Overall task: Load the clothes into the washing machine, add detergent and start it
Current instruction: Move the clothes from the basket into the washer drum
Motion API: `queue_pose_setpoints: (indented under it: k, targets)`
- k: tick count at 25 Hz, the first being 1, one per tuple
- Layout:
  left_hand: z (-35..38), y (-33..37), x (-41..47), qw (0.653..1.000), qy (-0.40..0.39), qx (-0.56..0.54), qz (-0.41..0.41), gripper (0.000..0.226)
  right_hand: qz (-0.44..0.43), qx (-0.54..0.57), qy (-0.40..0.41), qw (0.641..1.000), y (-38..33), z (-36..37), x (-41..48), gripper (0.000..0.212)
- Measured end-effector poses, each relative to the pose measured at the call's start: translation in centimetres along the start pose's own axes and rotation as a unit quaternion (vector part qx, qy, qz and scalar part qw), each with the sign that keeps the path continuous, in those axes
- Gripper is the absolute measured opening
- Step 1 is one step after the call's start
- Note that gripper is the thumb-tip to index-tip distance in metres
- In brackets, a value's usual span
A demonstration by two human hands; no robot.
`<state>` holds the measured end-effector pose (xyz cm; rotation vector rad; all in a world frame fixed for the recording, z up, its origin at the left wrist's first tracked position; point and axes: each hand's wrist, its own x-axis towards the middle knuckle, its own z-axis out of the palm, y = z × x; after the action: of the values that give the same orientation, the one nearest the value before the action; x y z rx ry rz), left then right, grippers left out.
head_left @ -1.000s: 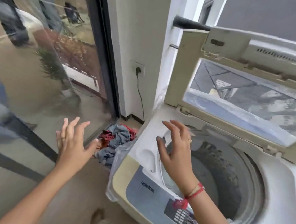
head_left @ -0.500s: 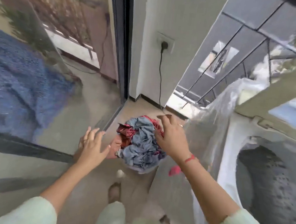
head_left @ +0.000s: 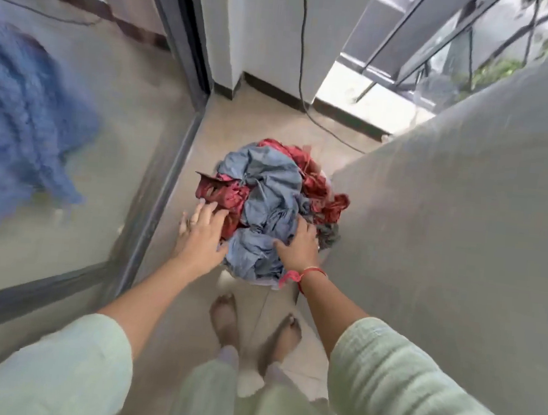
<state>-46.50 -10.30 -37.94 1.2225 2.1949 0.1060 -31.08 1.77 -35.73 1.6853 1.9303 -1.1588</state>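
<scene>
A heap of blue-grey and red clothes (head_left: pixel 268 186) lies on the floor in front of my feet, to the left of the washing machine's grey side (head_left: pixel 466 209). My left hand (head_left: pixel 201 233) reaches to the heap's left edge, its straight fingers touching red cloth. My right hand (head_left: pixel 299 246), with a red thread at the wrist, lies on the heap's near right part. Its fingers curl into the blue-grey cloth and the thumb is spread over it. The machine's tub and lid are out of view.
A glass sliding door (head_left: pixel 73 121) and its dark frame (head_left: pixel 176 164) run along the left. A black power cable (head_left: pixel 302 59) hangs down the white wall and trails over the floor behind the heap. My bare feet (head_left: pixel 225 316) stand just short of the clothes.
My view has swung from the open washer down to the floor. Both hands have dropped to the clothes heap, the right one sinking its fingers into the blue-grey cloth.
</scene>
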Motion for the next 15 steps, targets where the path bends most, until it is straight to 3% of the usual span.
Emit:
queue_pose_setpoints:
  k: [2,3,5,7,10,15]
  targets:
    - [1.8,0.7,2.7,0.998,0.006,0.041,0.039,0.072,0.007,0.087,-0.007,0.996,0.7,2.2,2.4,0.086]
    - [2.4,1.1,3.6,0.997,0.001,0.053,0.055,0.077,0.012,0.116,0.013,0.993,1.2,3.1,3.7,0.082]
    - [3.6,2.0,4.6,0.995,-0.013,0.063,0.071,0.085,0.019,0.125,0.071,0.989,1.3,3.8,4.9,0.051]
    - [4.0,2.4,4.6,0.996,-0.016,0.066,0.063,0.09,0.01,0.12,0.118,0.986,1.1,3.1,4.6,0.004]
    - [3.0,2.6,3.8,0.998,-0.002,0.043,0.051,0.094,-0.016,0.146,0.194,0.97,0.9,0.6,1.8,0.031]
    - [-1.1,4.7,1.5,0.998,0.008,-0.023,0.061,0.107,-0.126,0.15,0.272,0.942,-1.3,-3.6,-6.3,0.011]
